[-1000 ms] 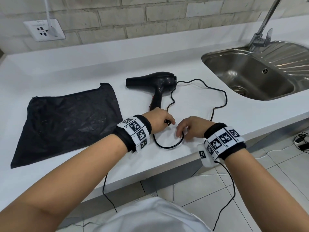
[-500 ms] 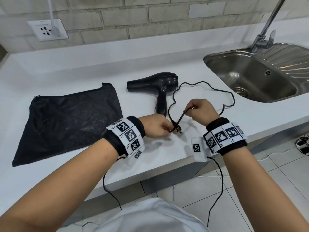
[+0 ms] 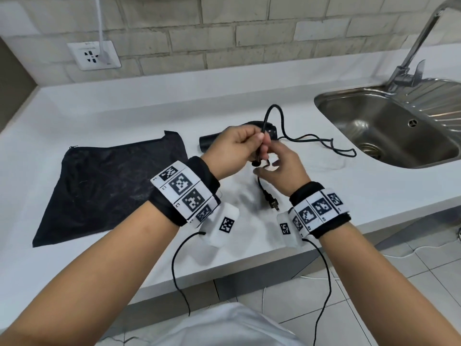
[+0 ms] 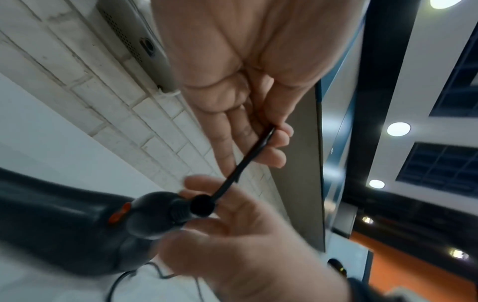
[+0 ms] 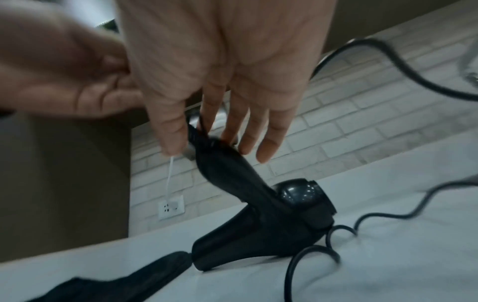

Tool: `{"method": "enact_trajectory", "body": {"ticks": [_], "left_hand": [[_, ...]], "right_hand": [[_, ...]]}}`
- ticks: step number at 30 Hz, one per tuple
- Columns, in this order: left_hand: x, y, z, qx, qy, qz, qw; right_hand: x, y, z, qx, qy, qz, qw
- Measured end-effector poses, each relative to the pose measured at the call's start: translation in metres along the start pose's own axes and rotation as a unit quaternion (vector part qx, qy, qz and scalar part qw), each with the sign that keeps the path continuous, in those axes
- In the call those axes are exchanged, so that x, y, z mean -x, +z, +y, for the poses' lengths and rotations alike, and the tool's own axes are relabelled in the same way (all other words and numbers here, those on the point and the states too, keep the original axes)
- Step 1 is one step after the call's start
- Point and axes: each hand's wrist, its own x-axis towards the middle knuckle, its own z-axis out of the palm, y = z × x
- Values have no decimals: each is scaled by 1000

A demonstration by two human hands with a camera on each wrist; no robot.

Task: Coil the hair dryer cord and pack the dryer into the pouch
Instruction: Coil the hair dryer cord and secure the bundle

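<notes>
The left hand [image 3: 234,148] is pinching the black cord [image 3: 277,113] between thumb and fingers [image 4: 278,141], just above the dryer's handle end. The right hand [image 3: 282,168] is holding its fingers [image 5: 248,130] spread and nearly straight against that handle. The hair dryer [image 5: 261,220] is resting on the white counter [image 3: 374,191], just beyond the fingers, with the black pouch [image 3: 104,186] lying flat to their left.

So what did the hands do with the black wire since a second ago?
Both hands lifted off the white countertop. The left hand now pinches the thin black cord up high, its metal-pronged plug dangling; the right hand moved in beside it. The black hair dryer and flat black pouch stayed put.
</notes>
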Motion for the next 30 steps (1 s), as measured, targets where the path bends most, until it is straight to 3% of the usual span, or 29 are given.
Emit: {"method": "enact_trajectory", "body": {"ticks": [3, 10, 17, 22, 25, 27, 30], "left_hand": [[4, -1, 22, 73, 4, 35, 997], [2, -18, 50, 232, 37, 111, 966], [-11, -18, 50, 218, 34, 109, 969], [-20, -19, 50, 238, 22, 125, 963], [-25, -19, 51, 263, 21, 128, 956], [-30, -21, 52, 288, 21, 129, 949], [-36, -24, 54, 325, 26, 128, 937]], "right_hand": [[-7, 12, -10, 34, -36, -7, 999], [-14, 8, -38, -17, -56, 15, 998], [-16, 9, -50, -69, -57, 23, 996], [-16, -5, -56, 37, -197, 175, 964], [-24, -14, -54, 169, -178, 255, 935], [-28, -21, -50, 228, -115, 208, 944], [-26, -20, -37, 171, -43, 85, 981]]}}
